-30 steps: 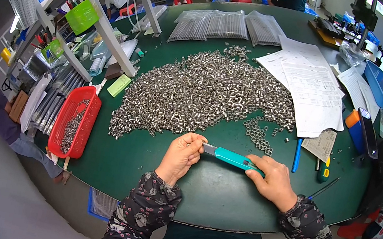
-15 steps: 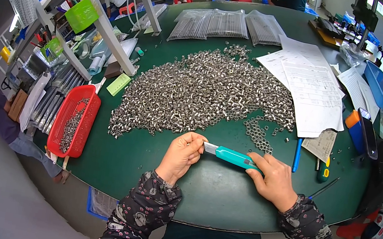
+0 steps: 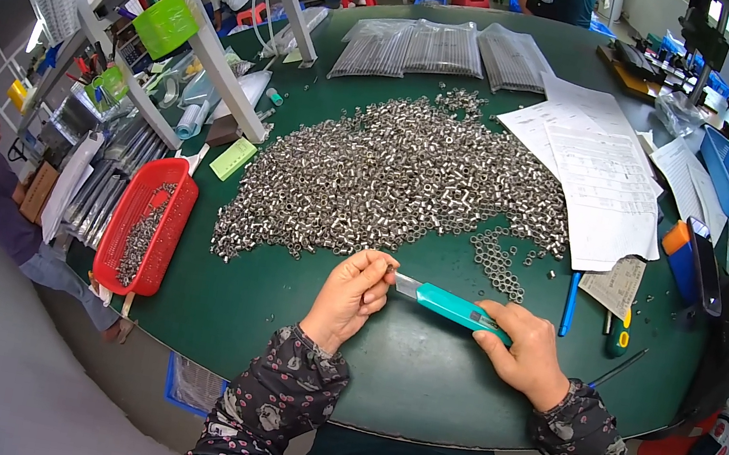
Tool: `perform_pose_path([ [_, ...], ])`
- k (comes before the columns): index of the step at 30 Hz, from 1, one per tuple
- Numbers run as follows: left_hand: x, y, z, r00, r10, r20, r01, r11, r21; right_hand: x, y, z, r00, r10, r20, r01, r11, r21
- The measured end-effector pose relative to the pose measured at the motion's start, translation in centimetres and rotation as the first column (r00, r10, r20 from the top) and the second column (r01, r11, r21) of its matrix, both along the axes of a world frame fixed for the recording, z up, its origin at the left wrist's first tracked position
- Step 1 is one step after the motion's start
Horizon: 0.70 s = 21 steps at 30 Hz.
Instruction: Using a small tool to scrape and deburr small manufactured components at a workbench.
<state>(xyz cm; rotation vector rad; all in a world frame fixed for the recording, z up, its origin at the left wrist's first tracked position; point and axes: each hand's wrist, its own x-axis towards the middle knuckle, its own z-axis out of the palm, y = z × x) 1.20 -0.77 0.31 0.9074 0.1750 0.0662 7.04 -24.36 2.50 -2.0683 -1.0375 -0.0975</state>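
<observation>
My right hand (image 3: pixel 528 353) is closed around the teal handle of a utility knife (image 3: pixel 455 308), its blade (image 3: pixel 407 285) slid out and pointing left. The blade tip meets the fingertips of my left hand (image 3: pixel 344 290). Between that thumb and forefinger I pinch a small metal ring (image 3: pixel 391 271), mostly covered by the fingers. Just beyond both hands spreads a wide heap of short silvery metal rings (image 3: pixel 392 179). A patch of rings (image 3: pixel 498 267) lies in a single layer at the heap's near right edge.
A red basket (image 3: pixel 176 230) with more rings stands at the left. Bagged metal rods (image 3: pixel 447 53) lie at the back. Paper sheets (image 3: pixel 605 200), a blue pen (image 3: pixel 570 303), a yellow-green screwdriver (image 3: pixel 620 338) and a phone (image 3: pixel 703 265) are on the right. Another person (image 3: pixel 16 208) is at far left.
The knife has shifted slightly to the right and down with my right hand. My left fingertips have turned a little, showing more of the ring. The whole view has shifted slightly.
</observation>
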Motion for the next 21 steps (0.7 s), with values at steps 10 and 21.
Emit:
perform_pose_path([
  [10,0.20,0.19,-0.10,1.000,-0.002,0.012,0.002,1.000,-0.027,0.15,0.09,-0.25,0.997,0.017,-0.080,-0.017,1.000,-0.002],
  [21,-0.04,-0.28,-0.23,1.000,0.004,0.011,-0.004,1.000,0.008,0.15,0.07,-0.69,0.972,0.070,-0.226,-0.072,0.997,0.000],
])
